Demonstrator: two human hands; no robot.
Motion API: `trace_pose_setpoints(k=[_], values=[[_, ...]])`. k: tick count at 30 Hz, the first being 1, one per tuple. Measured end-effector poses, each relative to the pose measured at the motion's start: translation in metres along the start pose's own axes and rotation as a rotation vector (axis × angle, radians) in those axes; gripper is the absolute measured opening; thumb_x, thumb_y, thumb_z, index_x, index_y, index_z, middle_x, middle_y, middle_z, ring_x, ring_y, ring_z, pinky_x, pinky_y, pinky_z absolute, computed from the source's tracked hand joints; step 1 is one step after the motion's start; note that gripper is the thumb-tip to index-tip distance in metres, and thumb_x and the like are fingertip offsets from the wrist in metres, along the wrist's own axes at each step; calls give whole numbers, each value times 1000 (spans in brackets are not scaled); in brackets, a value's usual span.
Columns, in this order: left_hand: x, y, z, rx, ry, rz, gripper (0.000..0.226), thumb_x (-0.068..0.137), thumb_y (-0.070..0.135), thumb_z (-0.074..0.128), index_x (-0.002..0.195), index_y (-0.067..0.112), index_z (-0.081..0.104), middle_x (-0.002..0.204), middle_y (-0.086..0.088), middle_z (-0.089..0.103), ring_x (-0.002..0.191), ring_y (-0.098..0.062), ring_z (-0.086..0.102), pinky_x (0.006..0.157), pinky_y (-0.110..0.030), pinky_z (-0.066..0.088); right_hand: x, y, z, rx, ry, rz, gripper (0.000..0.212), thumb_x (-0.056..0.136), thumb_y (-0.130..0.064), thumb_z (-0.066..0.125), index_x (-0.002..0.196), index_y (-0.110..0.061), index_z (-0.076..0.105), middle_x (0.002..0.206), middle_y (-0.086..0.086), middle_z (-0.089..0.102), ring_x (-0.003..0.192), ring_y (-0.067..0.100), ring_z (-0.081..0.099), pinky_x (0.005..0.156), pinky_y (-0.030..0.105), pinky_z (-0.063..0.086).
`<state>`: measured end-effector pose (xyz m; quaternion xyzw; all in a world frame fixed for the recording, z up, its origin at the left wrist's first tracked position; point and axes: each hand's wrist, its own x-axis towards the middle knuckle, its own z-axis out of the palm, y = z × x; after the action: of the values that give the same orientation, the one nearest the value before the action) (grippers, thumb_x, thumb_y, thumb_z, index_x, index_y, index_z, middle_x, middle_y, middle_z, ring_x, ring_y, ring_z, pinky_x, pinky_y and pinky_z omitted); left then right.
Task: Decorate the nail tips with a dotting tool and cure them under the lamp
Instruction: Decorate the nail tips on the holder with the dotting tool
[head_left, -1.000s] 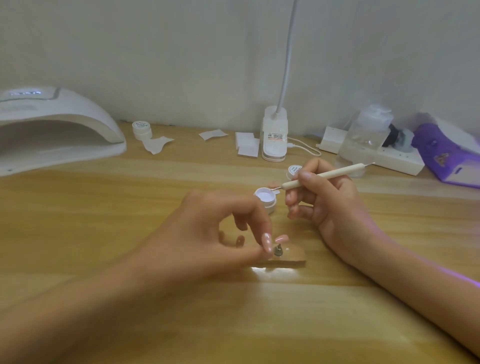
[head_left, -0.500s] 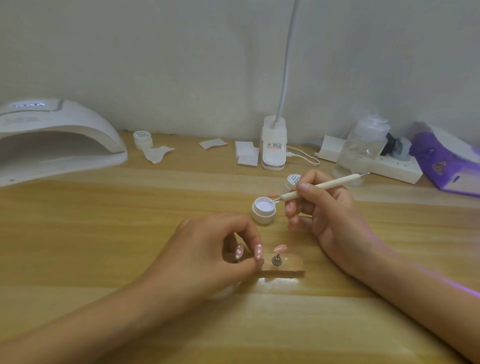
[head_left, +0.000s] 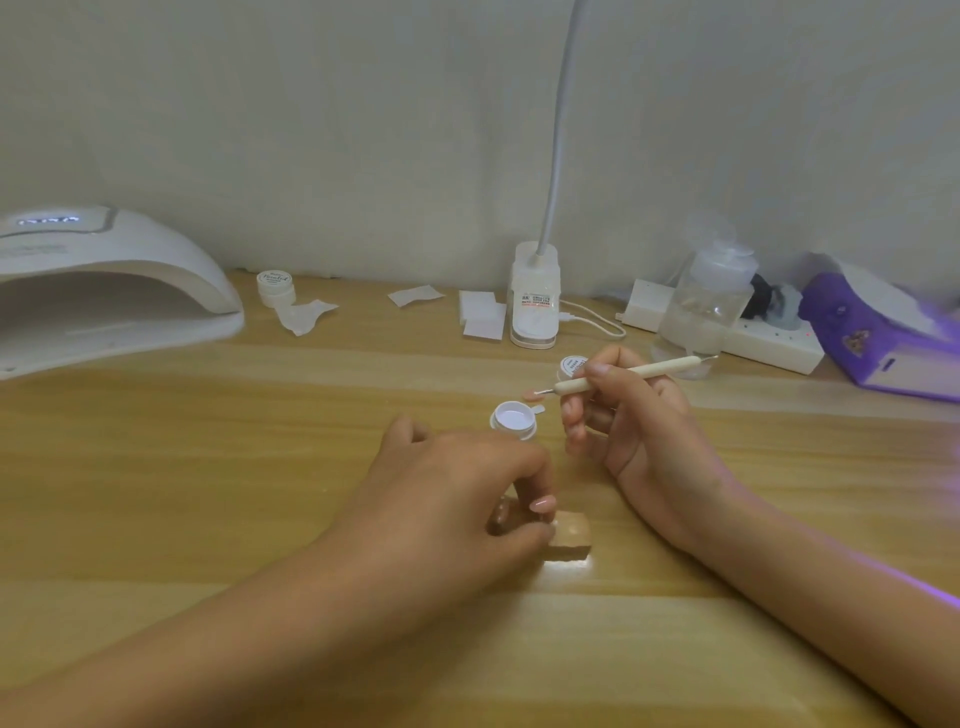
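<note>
My left hand (head_left: 457, 499) lies over the left end of a small wooden nail-tip holder (head_left: 571, 540), fingers closed on it. A pink nail tip (head_left: 543, 503) shows between the fingertips, and the metal stand is hidden. My right hand (head_left: 639, 431) holds a cream dotting tool (head_left: 634, 373) like a pen. Its metal point hovers by a loose pink nail tip (head_left: 532, 396) on the table. Just below the point stands an open jar of white gel (head_left: 513, 420). The white curing lamp (head_left: 104, 291) sits far left with its display lit.
At the back stand a small closed jar (head_left: 275, 286), paper wipes (head_left: 483, 314), a clip lamp base (head_left: 535, 306), a clear pump bottle (head_left: 711, 301), a white power strip (head_left: 774, 343) and a purple box (head_left: 878, 338). A jar lid (head_left: 571, 365) lies behind my right fingers.
My left hand has dropped over the holder and now covers the stand and most of the nail tip. The dotting tool's point has lifted from the gel jar, up and to the right.
</note>
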<state>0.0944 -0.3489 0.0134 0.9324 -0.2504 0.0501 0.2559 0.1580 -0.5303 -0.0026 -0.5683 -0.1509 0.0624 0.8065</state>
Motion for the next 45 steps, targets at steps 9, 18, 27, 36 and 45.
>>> trace_pose_setpoints(k=[9,18,27,36,45], values=[[-3,8,2,294,178,209,9,81,32,60,73,32,56,71,18,60,73,-6,58,74,-34,42,0,0,0,38,28,8,16,86,-21,57,72,-17,53,65,4,62,58,10,57,51,19,48],[23,-26,-33,-688,212,6,8,84,29,72,84,22,68,88,6,76,70,-8,67,67,-28,56,1,-2,0,-166,147,-143,21,84,-24,61,78,-10,47,54,0,52,46,9,44,45,20,41],[32,-57,-10,-864,232,-86,16,63,40,76,75,28,75,84,0,76,74,-19,65,63,-15,50,5,-1,2,-598,27,-229,22,95,-8,60,78,-8,46,55,0,49,51,12,42,49,22,38],[30,-63,-6,-702,216,-110,6,77,33,75,82,32,72,90,7,74,89,-10,68,82,-35,52,9,4,2,-649,-33,-198,21,95,-7,61,78,-11,50,57,-2,54,51,8,47,51,16,40],[29,-66,-4,-654,192,-65,8,82,15,75,81,21,72,88,12,72,86,-5,66,72,-14,50,10,5,2,-642,-62,-194,20,94,-4,61,78,-7,50,54,-5,55,49,1,48,53,9,38]])
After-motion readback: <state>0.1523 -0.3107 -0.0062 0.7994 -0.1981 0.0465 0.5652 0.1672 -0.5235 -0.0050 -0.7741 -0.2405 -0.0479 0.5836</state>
